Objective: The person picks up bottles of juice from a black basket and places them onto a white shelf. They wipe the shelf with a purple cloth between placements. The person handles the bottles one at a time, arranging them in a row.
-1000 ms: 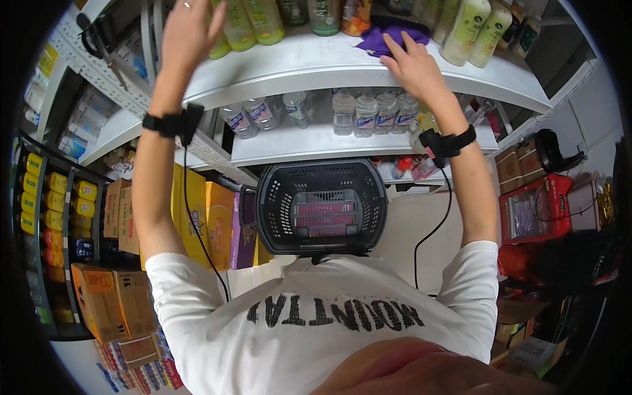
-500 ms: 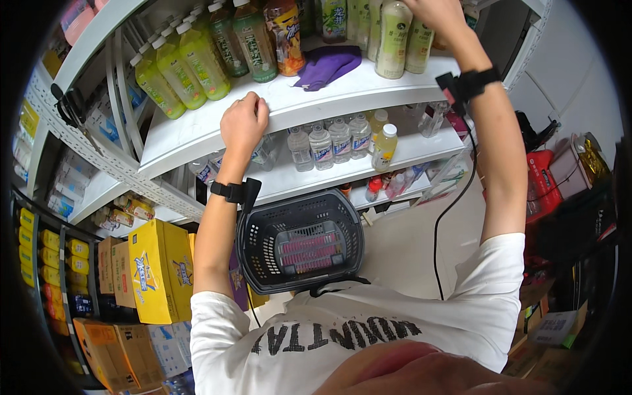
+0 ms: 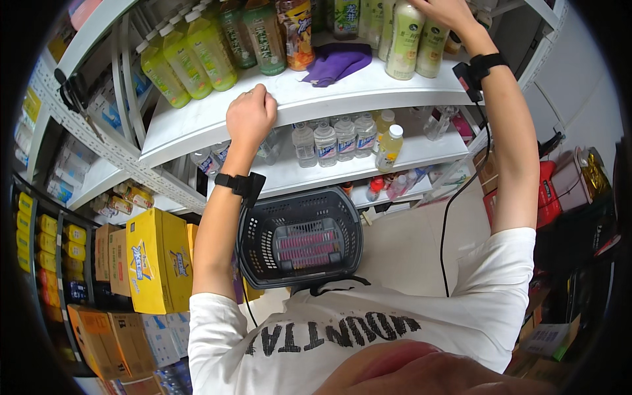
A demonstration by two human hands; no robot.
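My left hand (image 3: 252, 117) rests on the front edge of the white upper shelf (image 3: 209, 120), its fingers curled in and no object showing in them. Up at the top right, my right hand (image 3: 449, 13) reaches over two pale green bottles. Its fingers close on the top of the front bottle (image 3: 404, 43), partly cut off by the picture's edge. The second pale bottle (image 3: 432, 49) stands beside it, under the palm. Between the hands lies a crumpled purple cloth (image 3: 338, 64). Left of it stand an orange-labelled bottle (image 3: 295, 36), dark green bottles (image 3: 265, 39) and several yellow-green bottles (image 3: 210, 51).
Clear bottles (image 3: 325, 143) and a yellow drink bottle (image 3: 390, 149) line the shelf below. A dark plastic basket (image 3: 299, 238) sits in front of my body. Yellow cartons (image 3: 158, 260) are stacked at left. A black cable (image 3: 449, 217) hangs from my right wrist.
The view has shifted slightly, moving the upper shelf's goods a little rightward. My right hand stays at the top of the pale bottles; my left hand remains on the shelf edge.
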